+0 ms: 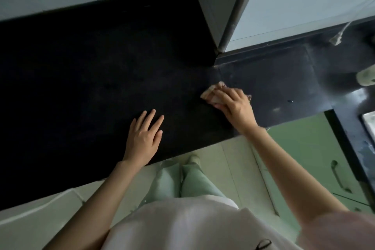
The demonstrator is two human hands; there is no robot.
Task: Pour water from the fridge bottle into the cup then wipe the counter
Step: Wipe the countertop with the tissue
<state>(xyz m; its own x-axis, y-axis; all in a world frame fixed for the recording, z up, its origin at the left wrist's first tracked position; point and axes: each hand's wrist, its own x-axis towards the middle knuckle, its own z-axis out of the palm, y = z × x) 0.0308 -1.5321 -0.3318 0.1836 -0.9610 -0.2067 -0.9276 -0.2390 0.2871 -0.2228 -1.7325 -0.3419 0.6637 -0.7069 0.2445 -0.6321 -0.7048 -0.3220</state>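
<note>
Wiping stage of the task, seen from above. At left and centre, the dark counter (85, 71) runs from the near edge to the far wall. The left hand (145, 138) lies flat on the counter close to its near edge, fingers straight and spread, grasping nothing; it appears to brace the body. To its right, the right hand (233, 103) bears down on a pale, bunched cloth (211, 95), fingers curled over it and pinning it to the counter near a seam where the surface steps to the right. Neither fridge bottle nor cup can be identified in view; a pale object (366, 76) at the far right edge is cut off and cannot be named. A white cabinet (284, 6) stands at far right. Likely risks: the small wad may slip from under the fingers on a long stroke; the seam may snag it; poor light may hide missed wet patches.
</note>
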